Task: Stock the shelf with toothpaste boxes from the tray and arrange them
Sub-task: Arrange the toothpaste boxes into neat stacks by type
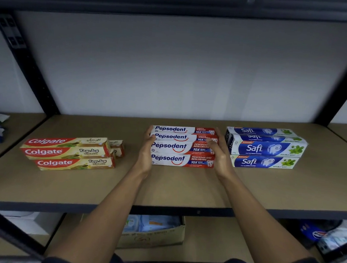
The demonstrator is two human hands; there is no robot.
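On the shelf (185, 189), the left grip (146, 148) and right grip (218, 153), fingers straight, press the ends of the Pepsodent stack (173, 146). Colgate Kayu Sugi boxes (64, 153) lie to its left, Safi boxes (265, 150) to its right.

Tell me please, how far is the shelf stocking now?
Done: Colgate boxes, Pepsodent boxes and Safi boxes lie grouped on the shelf. In hand: the left hand and right hand press the ends of the Pepsodent stack. Left: the Colgate and Safi stacks look uneven; the tray is not in view.
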